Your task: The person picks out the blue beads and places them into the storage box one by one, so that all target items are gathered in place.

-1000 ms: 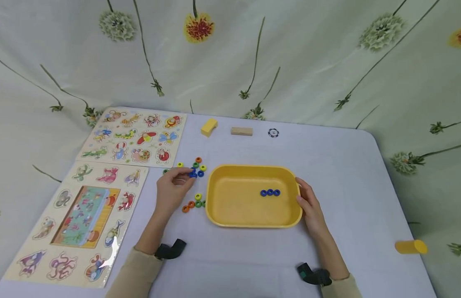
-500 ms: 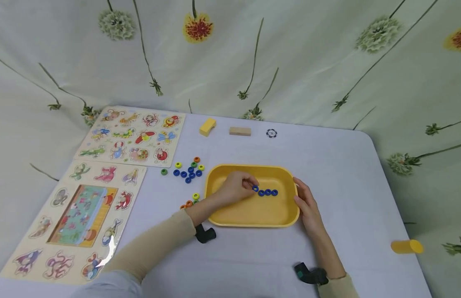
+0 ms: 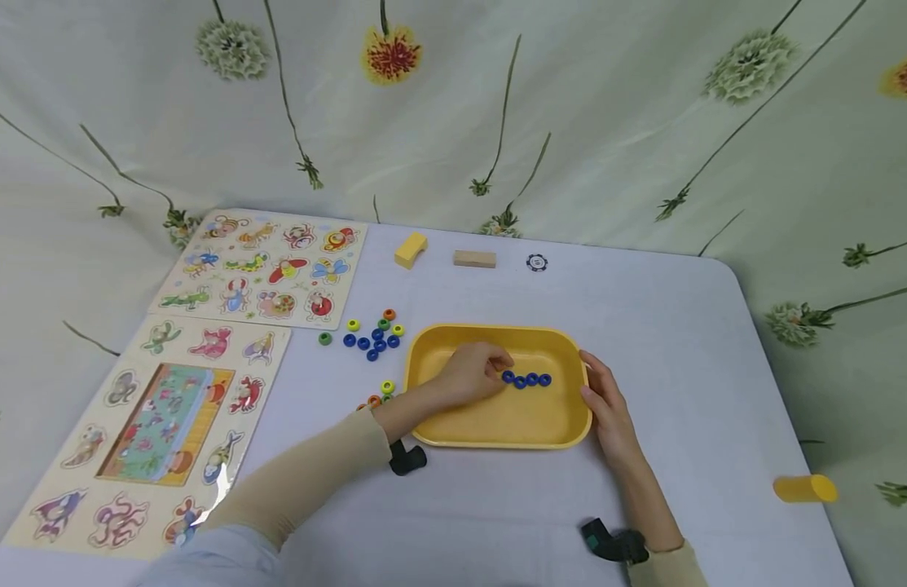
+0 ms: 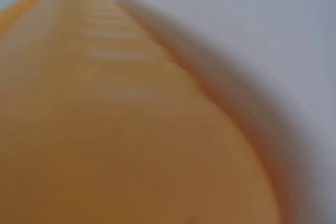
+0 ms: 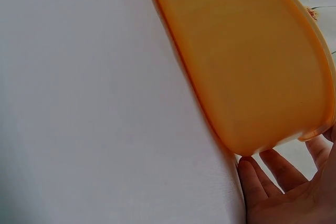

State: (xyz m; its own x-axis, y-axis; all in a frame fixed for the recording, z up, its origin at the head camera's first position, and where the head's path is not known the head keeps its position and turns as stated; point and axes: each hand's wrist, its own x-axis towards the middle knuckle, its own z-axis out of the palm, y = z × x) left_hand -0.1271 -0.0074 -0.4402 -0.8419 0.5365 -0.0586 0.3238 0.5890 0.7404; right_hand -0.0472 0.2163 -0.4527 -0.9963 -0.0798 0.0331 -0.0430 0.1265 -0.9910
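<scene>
My left hand (image 3: 471, 375) is down inside the yellow tray (image 3: 490, 420), fingers bent, just beside the left end of the four blue rings (image 3: 526, 381); can't tell if I'm pinching one. Right hand (image 3: 610, 412) at tray's right end; only right-wrist view shows its lower fingertips (image 5: 274, 163) against the outer wall. Grip unclear.

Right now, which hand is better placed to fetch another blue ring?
Probably the left hand: blue rings lie outside the tray on its side, while the right hand touches the tray's opposite end.
</scene>
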